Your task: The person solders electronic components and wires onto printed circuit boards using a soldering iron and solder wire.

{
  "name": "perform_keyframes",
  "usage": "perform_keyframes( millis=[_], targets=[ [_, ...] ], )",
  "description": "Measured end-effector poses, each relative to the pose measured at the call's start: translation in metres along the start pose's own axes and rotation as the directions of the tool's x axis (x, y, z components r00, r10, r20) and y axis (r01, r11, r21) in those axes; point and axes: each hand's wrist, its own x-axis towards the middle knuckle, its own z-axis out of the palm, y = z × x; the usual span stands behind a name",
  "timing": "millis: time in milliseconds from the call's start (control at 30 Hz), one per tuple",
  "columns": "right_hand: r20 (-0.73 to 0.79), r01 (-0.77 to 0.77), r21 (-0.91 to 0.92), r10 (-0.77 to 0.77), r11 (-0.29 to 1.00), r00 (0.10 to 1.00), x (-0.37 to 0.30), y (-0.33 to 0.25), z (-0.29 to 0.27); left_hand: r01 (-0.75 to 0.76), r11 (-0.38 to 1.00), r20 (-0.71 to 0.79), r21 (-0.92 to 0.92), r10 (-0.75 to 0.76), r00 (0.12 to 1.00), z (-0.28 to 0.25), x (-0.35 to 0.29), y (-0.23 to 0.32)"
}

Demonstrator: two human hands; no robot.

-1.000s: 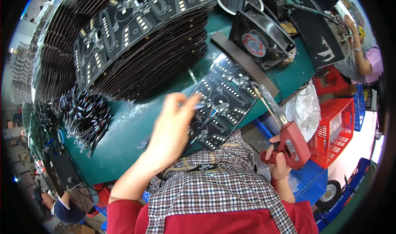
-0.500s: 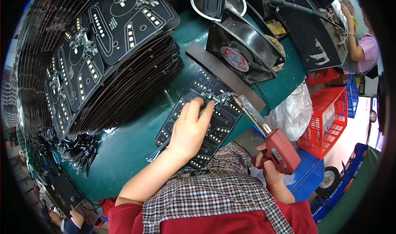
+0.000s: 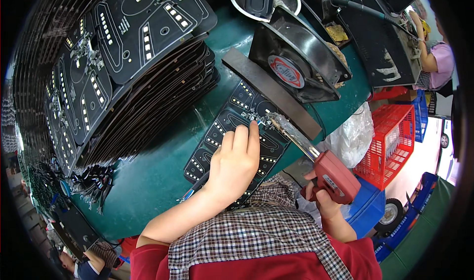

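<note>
A black circuit board [image 3: 200, 156] with rows of small LEDs lies slanted on the green table in front of me. My left hand [image 3: 233, 164] rests over it, fingertips pinched on the thin wires of a dark cable [image 3: 198, 185] at the board's component cluster. The cable's other end pokes out beside my wrist, with bare coloured wire ends; the palm hides its middle. Gripped in my right hand [image 3: 323, 201] is a red soldering gun [image 3: 337, 177]. Its tip touches or hovers just over the components beside my left fingertips; I cannot tell which.
A dark metal bar [image 3: 271, 95] lies along the board's far edge, a black fan [image 3: 296, 58] behind it. Tall stacks of LED boards [image 3: 143, 100] fill the left; bundled cables [image 3: 96, 184] lie below them. A metal bowl [image 3: 237, 6] stands behind; red crates [image 3: 390, 144] at right.
The soldering gun's tip has moved a little left along the components, toward my left fingertips. My left hand has turned slightly more upright, still pinching the wires. The whole view has shifted a little.
</note>
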Motion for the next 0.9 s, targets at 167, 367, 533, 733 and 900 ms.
perform_keyframes(
  millis=[167,367,533,733,900],
  targets=[
    [0.004,-0.016,-0.001,0.016,1.0,1.0,0.002,-0.003,0.002,-0.038,0.998,0.025,-0.048,0.04,0.999,-0.008,0.0,-0.002],
    [-0.031,-0.101,0.011,0.101,0.995,0.994,0.003,-0.004,0.003,-0.013,0.995,0.032,-0.098,0.016,0.999,-0.006,0.001,0.0],
    [-0.054,-0.043,-0.139,0.035,0.989,0.998,0.007,-0.007,0.008,-0.007,0.998,0.032,-0.06,0.009,0.999,-0.003,0.0,0.002],
    [-0.073,-0.032,-0.177,0.02,0.984,0.997,0.008,-0.006,0.01,-0.014,0.998,0.018,-0.06,0.015,1.0,-0.002,0.0,0.001],
    [-0.078,-0.014,-0.225,-0.004,0.974,0.997,0.006,0.002,0.005,-0.018,0.998,0.028,-0.059,0.02,0.999,-0.004,0.001,0.002]
  ],
)
